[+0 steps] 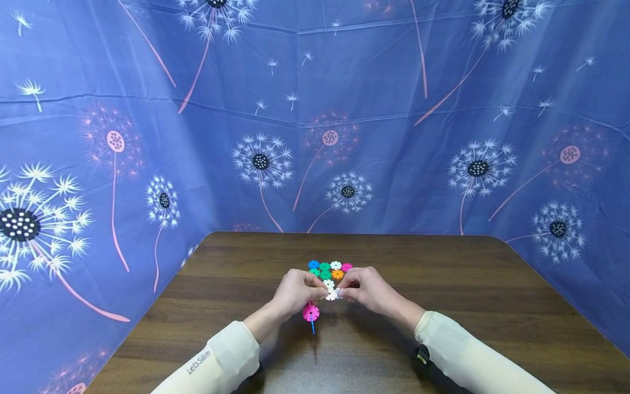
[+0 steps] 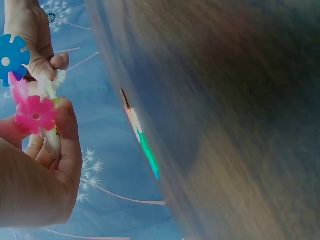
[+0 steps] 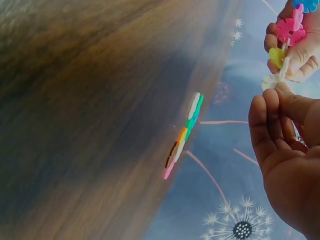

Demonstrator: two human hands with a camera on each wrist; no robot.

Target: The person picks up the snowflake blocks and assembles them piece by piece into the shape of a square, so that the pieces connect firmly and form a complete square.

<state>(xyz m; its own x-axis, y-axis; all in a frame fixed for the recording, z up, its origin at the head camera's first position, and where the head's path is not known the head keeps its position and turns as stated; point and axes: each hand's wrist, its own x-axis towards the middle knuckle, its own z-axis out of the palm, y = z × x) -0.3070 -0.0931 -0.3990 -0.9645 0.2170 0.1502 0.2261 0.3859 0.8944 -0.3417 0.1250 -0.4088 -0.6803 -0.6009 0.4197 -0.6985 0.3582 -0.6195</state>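
Both hands meet over the table around a small joined string of plastic snowflake discs. My left hand (image 1: pixel 295 294) grips the string between thumb and fingers. White discs (image 1: pixel 332 295) show between the two sets of fingertips. A yellow disc (image 3: pixel 276 57) sits beside the left fingers, and pink discs (image 2: pixel 36 115) with a blue disc (image 2: pixel 13 56) stick out past them. My right hand (image 1: pixel 370 288) pinches a white disc (image 3: pixel 273 80) at the end facing the left hand. Part of the string is hidden by the left fingers.
Several loose discs lie flat on the brown wooden table (image 1: pixel 443 306) beyond the hands: a blue disc (image 1: pixel 314 264), green discs (image 1: pixel 325 274), an orange disc (image 1: pixel 337 273), a white disc (image 1: pixel 336 265) and a pink disc (image 1: pixel 346 267). A blue dandelion-patterned cloth (image 1: pixel 394 137) hangs behind.
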